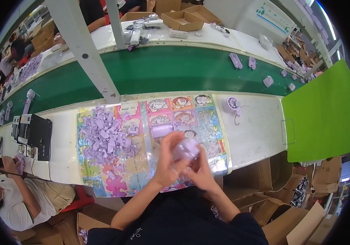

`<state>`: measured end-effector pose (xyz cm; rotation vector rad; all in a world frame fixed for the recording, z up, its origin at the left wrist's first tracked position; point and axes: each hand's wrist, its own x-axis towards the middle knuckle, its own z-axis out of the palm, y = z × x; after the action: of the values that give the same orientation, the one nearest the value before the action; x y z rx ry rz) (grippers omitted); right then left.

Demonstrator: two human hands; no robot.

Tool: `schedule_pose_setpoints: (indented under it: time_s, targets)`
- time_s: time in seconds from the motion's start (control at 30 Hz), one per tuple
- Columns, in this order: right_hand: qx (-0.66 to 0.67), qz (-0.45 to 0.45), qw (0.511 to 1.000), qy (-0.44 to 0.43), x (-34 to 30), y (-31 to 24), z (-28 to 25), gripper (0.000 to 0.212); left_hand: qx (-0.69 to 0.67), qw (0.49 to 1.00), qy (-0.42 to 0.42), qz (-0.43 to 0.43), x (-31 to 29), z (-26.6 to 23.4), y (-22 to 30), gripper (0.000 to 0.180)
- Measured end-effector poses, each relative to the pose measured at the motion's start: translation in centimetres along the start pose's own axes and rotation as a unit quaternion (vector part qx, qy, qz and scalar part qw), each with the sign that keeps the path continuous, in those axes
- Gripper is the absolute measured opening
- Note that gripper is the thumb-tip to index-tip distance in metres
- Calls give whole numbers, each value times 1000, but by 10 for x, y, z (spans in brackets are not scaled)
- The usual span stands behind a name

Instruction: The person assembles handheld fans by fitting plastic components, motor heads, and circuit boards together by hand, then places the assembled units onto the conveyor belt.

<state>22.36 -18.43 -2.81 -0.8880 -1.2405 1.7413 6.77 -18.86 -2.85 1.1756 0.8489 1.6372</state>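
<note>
**A:** What lies around you on the tabletop [252,130]?

**B:** I sit at a white tabletop with a bright cartoon-printed mat [171,118] spread over its middle. On the mat's left half lies a loose heap of small lilac plastic parts [107,136]. One longer lilac piece [161,130] rests alone near the mat's centre, just beyond my hands. To the right, off the mat, a small round lilac fan [233,105] lies with a thin cord trailing from it. Beyond the tabletop runs a green conveyor belt [175,69] carrying a few more lilac pieces. A white post [87,53] slants across the belt. A green panel [320,112] stands at my right, and open cardboard boxes [265,192] sit below the table edge. At my left, another person in a white shirt [23,200] works beside a black box [38,136].

**A:** And what do you hold?

**B:** A small lilac plastic housing [186,149], blocky with rounded corners, raised above the mat's near right part. My left hand [167,161] curls around its left side, fingers partly closed on it. My right hand [201,171] grips it from below, thumb and fingers pinched. My fingers cover its lower edge.
</note>
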Motion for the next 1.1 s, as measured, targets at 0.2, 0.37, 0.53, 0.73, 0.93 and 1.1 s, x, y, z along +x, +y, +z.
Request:
schedule_pose_setpoints:
  time_s: [0.2, 0.37, 0.53, 0.73, 0.93, 1.1]
  targets:
    - [-178, -33, 969, 169, 18, -13, -43, 68, 468, 873, -122, 68, 54, -31, 16, 82]
    - [-479, -145, 852, 153, 35, -28, -55, 64, 602, 772, -198, 33, 66, -55, -16, 84]
    - [-528, -92, 838, 106, 30, -48, -29, 68, 545, 771, -287, -161, 66, -44, 19, 74]
    - [-565, -203, 796, 73, 29, -40, -17, 68, 428, 846, -299, -105, 57, -60, 14, 62]
    - [-582, -250, 770, 71, 27, -35, -14, 73, 358, 887, -257, -137, 52, -58, 20, 51]
    - [-593, -270, 754, 75, 28, -34, -12, 75, 341, 898, -239, -141, 54, -56, 24, 40]
